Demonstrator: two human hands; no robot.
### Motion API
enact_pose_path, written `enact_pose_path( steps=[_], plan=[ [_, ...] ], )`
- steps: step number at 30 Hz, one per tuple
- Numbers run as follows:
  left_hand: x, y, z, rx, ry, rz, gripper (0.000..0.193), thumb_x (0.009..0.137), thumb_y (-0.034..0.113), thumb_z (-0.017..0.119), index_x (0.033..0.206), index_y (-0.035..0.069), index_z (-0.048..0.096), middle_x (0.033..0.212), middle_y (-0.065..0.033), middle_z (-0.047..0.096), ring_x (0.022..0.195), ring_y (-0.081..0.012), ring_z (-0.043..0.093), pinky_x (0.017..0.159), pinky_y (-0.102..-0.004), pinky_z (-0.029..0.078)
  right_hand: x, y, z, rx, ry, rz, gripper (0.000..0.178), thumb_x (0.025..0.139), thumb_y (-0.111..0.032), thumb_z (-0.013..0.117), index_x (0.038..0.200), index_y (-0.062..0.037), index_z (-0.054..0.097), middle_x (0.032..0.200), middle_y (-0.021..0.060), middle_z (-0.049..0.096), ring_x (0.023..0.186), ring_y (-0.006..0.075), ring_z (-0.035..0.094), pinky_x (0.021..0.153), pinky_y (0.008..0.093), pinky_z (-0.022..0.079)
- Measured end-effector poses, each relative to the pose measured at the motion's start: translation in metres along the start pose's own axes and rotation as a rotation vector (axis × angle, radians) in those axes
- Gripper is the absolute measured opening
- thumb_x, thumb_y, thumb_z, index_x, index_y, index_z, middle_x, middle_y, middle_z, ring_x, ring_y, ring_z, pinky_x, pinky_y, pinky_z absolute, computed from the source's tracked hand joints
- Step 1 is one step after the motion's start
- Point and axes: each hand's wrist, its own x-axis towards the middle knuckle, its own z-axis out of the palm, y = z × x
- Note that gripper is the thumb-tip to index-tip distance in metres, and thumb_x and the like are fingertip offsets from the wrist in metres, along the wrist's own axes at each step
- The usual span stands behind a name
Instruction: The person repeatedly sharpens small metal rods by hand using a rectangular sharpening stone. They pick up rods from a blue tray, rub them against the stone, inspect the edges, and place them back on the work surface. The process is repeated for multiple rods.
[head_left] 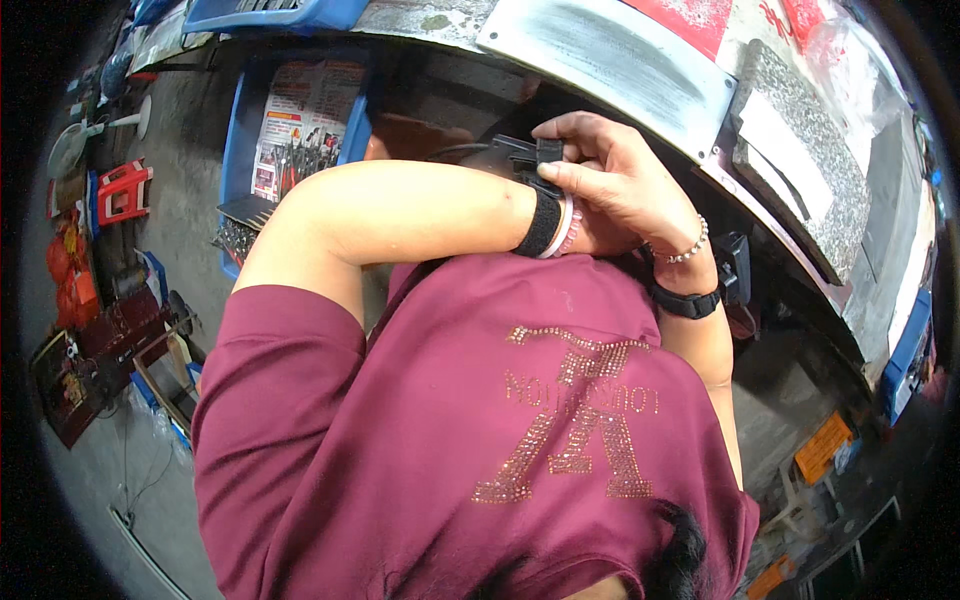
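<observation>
From the left, I log a red stool [123, 190], then a blue tray [233, 150] bearing printed paper [280, 112] and thin metal pieces. The left forearm crosses the shirt [430, 400], with a strap [541, 223] around its wrist. Just beside that strap is the black device [549, 152], pinched between the right hand's [622, 170] thumb and fingers. To do this well, in my judgement, the left forearm should hold steady and the pinch stay light and square, clear of the bracelets (loose ones could snag). Further right, a wristband [687, 302] circles the right wrist, below the bench's white panel [610, 75].

Deficiencies of view: the left hand [598, 238] is mostly covered by the right, and I cannot tell whether it is clenched or slack. The device's underside and any fastening are hidden; the dark space behind is unreadable.
</observation>
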Motion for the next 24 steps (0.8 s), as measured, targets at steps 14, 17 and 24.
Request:
enact_pose_path(
  steps=[14, 17, 24],
  plan=[
    [0.000, -0.006, -0.017, -0.031, -0.042, -0.016, 0.021, 0.089, 0.021, 0.062, 0.090, 0.002, 0.069, 0.088, -0.0131, 0.070, 0.088, -0.0265, 0.068, 0.079, -0.0370, 0.053, -0.009, -0.009, 0.011, -0.088, 0.147, -0.147, 0.014, 0.083, -0.005, 0.065, 0.095, 0.0016, 0.062, 0.081, 0.0048, 0.064, 0.077, 0.0104, 0.062, 0.072, 0.0266, 0.052],
    [-0.002, -0.008, -0.020, -0.031, -0.043, -0.025, 0.021, 0.089, 0.021, 0.062, 0.091, 0.002, 0.069, 0.089, -0.0131, 0.070, 0.089, -0.0266, 0.068, 0.079, -0.0370, 0.053, -0.001, -0.004, 0.012, -0.079, 0.184, -0.164, 0.021, 0.082, -0.011, 0.069, 0.099, 0.0013, 0.063, 0.084, 0.0064, 0.063, 0.080, 0.0116, 0.060, 0.075, 0.0279, 0.051],
    [-0.008, -0.010, -0.026, -0.048, -0.068, -0.033, 0.021, 0.089, 0.021, 0.062, 0.091, 0.002, 0.069, 0.089, -0.0133, 0.070, 0.089, -0.0267, 0.068, 0.079, -0.0370, 0.053, -0.008, -0.013, 0.020, -0.214, 0.074, -0.252, 0.059, 0.080, -0.003, 0.072, 0.134, -0.0074, 0.051, 0.084, 0.0057, 0.056, 0.074, 0.0117, 0.059, 0.070, 0.0294, 0.052]
  ],
)
